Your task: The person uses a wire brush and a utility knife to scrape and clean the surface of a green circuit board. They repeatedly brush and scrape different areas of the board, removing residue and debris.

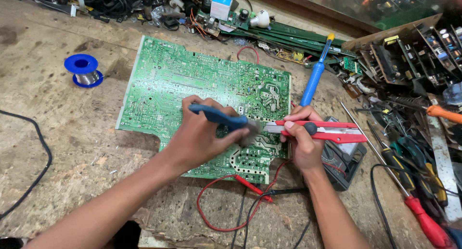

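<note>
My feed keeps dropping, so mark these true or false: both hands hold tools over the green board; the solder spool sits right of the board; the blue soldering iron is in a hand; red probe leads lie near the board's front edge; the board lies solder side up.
1. True: the left hand holds a blue-handled brush and the right hand a red utility knife over the circuit board.
2. False: the solder spool sits left of the board.
3. False: the soldering iron lies on the bench, untouched.
4. True: red leads curl there.
5. True: traces face up.
</note>
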